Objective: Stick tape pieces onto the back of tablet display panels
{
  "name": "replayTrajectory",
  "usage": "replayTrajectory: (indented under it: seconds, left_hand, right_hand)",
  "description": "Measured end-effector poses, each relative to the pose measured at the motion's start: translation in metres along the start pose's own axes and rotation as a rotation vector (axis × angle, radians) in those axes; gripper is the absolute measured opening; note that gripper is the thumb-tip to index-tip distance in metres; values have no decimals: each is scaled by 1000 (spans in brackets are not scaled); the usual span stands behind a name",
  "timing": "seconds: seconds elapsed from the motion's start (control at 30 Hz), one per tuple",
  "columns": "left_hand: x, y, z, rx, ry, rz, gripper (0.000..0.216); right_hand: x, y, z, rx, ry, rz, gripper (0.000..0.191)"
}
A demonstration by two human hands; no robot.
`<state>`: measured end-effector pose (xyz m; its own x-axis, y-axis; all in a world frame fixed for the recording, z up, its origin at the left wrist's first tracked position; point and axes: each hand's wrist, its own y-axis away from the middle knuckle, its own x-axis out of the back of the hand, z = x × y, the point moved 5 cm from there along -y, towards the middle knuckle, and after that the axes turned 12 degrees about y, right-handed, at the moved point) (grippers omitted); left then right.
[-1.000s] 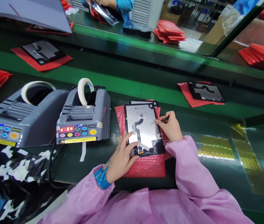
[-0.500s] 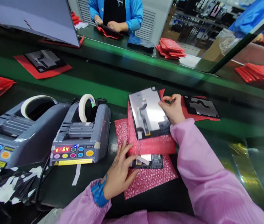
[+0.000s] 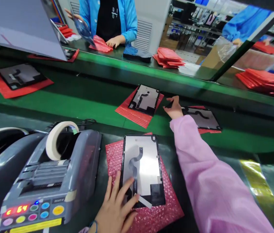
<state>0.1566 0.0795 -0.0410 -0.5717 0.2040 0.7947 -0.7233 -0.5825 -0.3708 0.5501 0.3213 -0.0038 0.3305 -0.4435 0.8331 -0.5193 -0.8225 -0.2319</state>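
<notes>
I'd edge-grip this fragile-looking display panel; left hand splayed on it, right hand beyond it, pinching a dark tool.

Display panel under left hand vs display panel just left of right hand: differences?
Near panel lies over the dark bench; far panel over the green strip.
Left hand touches the near panel; no hand touches the far panel.
Near panel sits roughly square to view; far panel is clearly askew.
Both: silver-backed, black-edged, dark curved ribbon, red wrap underneath.
</notes>
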Motion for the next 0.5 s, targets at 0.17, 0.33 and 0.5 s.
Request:
replayTrajectory:
  seconds: [0.17,0.33,0.5]
  left_hand:
    - [-5,-2,3,28,-26,-66,40]
    - [-3,-3,5,4,-25,-51,42]
    - [-1,-2,3,-30,-19,-34,43]
  right_hand:
    - [41,53,50,-107,419,-127,45]
    - [43,56,48,-120,604,-216,54]
    - [95,68,37,-77,691,-144,44]
